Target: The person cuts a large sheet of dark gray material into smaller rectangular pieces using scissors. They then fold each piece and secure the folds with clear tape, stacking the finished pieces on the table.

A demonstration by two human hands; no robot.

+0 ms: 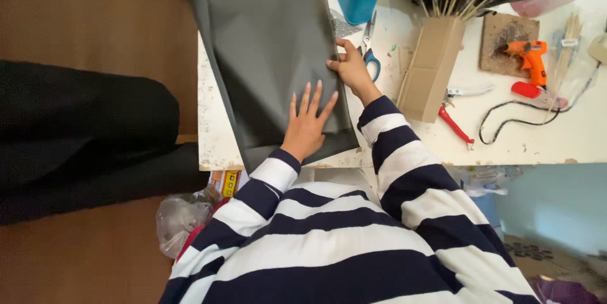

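The person wears a long-sleeved top with wide dark blue and white stripes, filling the bottom middle of the frame. Both hands are bare, with no rings or watch.

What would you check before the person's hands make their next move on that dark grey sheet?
1. Left hand lies flat on the dark grey sheet, fingers spread: ok.
2. Right hand grips the sheet's right edge: ok.
3. Sheet lies smooth under the hands: not ok, faint creases show near the left hand.
4. Sheet fully on the white table: not ok, its near end hangs over the front edge.
5. Scissors clear of the hands: not ok, they lie right beside the right hand.
6. Far end of the sheet free: cannot tell, it runs out of view.
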